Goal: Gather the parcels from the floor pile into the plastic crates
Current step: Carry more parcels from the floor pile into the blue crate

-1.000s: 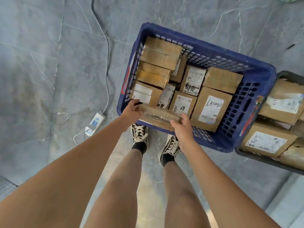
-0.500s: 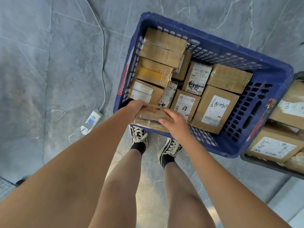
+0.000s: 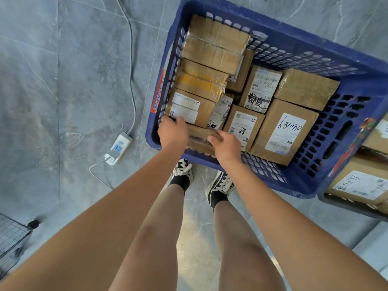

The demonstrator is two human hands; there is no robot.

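Observation:
A blue plastic crate (image 3: 354, 79) stands on the grey floor, packed with several brown cardboard parcels, some with white labels. A flat brown parcel (image 3: 198, 137) wrapped in clear tape sits in the crate's near-left corner, just inside the near wall. My left hand (image 3: 172, 132) grips its left end, with the fingers hidden down inside the crate. My right hand (image 3: 226, 143) holds its right end, thumb on top of it. A large labelled box (image 3: 283, 131) stands to the right of my right hand.
A dark crate (image 3: 344, 203) with more labelled parcels adjoins the blue crate at the right edge. A white power strip (image 3: 119, 147) and its cable lie on the floor to the left. A wire rack corner (image 3: 12, 238) shows at lower left. My feet stand just before the blue crate.
Both hands have carried the flat parcel from above the crate's near rim down into the near-left corner. The camera has moved closer to the crate.

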